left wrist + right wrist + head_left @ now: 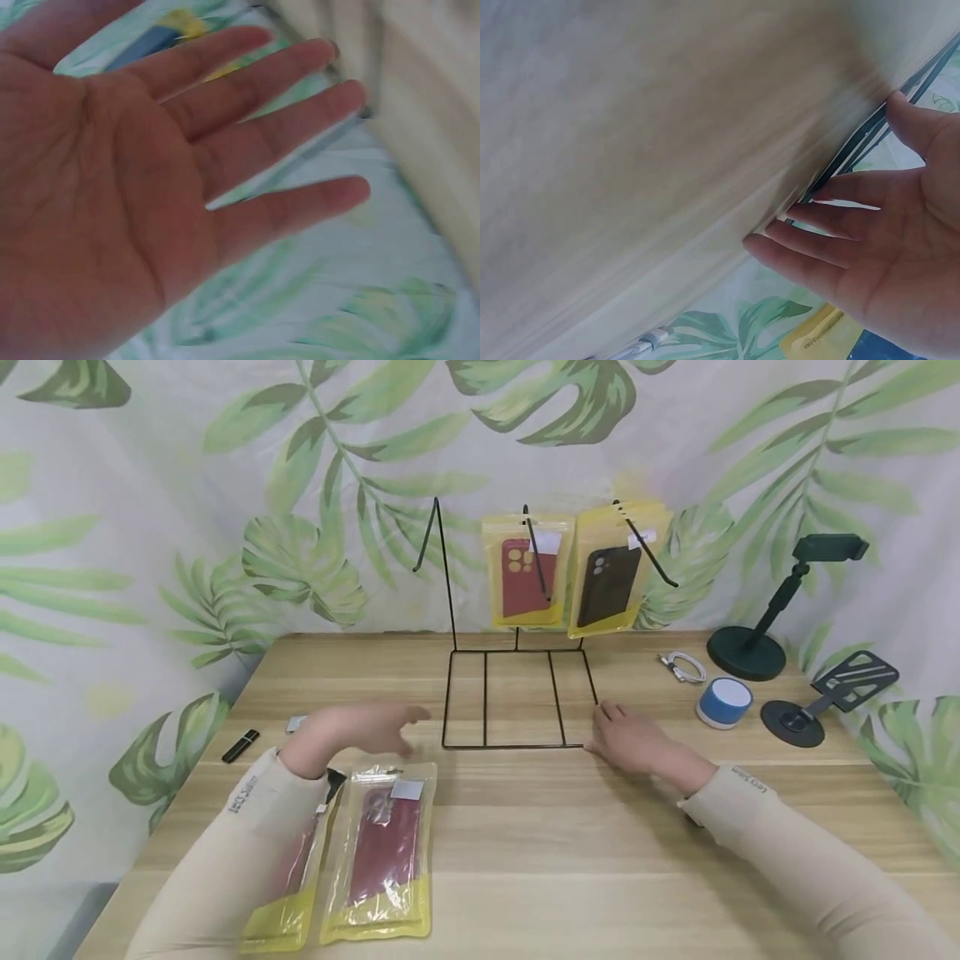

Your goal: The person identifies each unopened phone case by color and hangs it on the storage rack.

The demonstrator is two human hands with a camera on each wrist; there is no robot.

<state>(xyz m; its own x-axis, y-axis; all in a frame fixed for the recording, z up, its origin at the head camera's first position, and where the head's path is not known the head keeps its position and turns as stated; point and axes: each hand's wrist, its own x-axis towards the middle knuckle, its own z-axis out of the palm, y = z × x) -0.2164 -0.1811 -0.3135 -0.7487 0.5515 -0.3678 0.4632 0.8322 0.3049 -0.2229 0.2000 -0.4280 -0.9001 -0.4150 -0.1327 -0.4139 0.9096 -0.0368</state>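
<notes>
A black wire display rack [486,702] stands on the table, with phone cases in yellow-edged clear pouches on two of its hooks: a red case [517,585] on the middle one and a black case [606,583] on the right one. Its left hook hangs bare. My left hand [367,729] is spread just left of the rack's base, holding nothing; its palm fills much of the left wrist view. At the base's front right corner, my right hand [633,739] touches the wire with fairly straight, parted fingers and thumb. Below my left hand lies a pouched red phone case [386,843].
Another pouched phone case [288,893] lies partly under my left forearm. A black stick-shaped item [241,746] is at the table's left edge. To the right are a coiled white cable [686,668], a blue-and-white cylinder [724,702], a green stand [750,652] and a dark folding stand [795,723].
</notes>
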